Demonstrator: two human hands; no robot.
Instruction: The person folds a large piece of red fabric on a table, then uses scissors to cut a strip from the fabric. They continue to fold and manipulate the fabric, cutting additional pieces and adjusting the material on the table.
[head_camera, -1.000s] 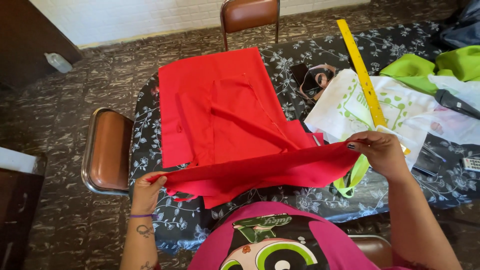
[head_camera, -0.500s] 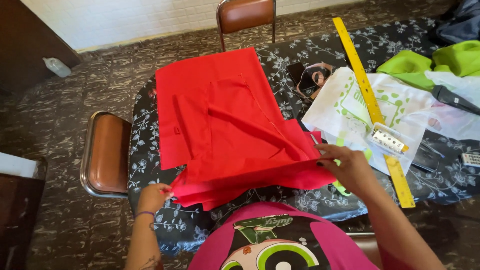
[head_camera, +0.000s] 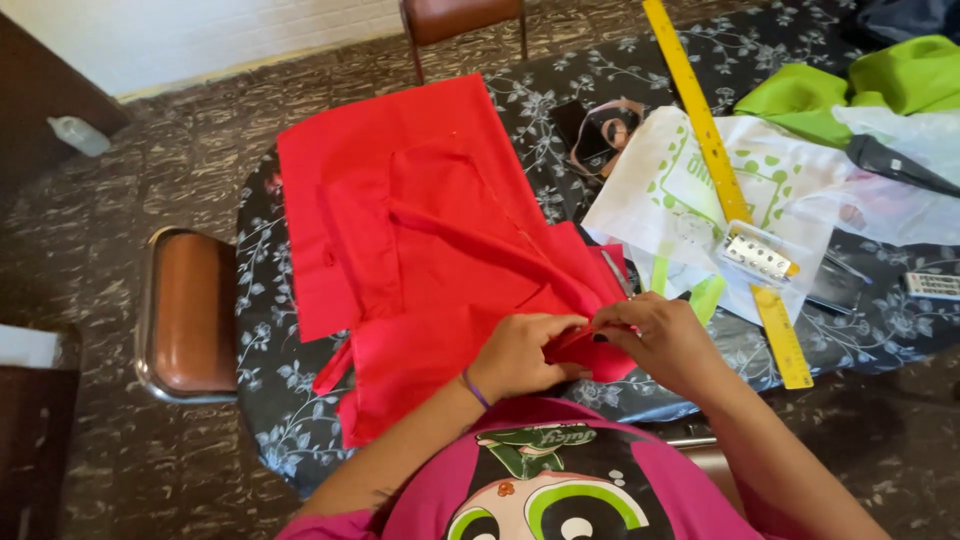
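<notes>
Your left hand (head_camera: 520, 355) and right hand (head_camera: 660, 340) meet low in the frame's centre, both pinching a fold at the near edge of the red cotton fabric (head_camera: 420, 230). That fabric lies flat on the floral black worktop (head_camera: 880, 335), its long axis running from upper left of centre down towards you. To the right, a long yellow ruler (head_camera: 715, 160) slants across a white printed plastic bag (head_camera: 690, 195).

Patterned floor (head_camera: 120, 200), brown chairs (head_camera: 190, 310), perhaps white wall (head_camera: 200, 40)
</notes>
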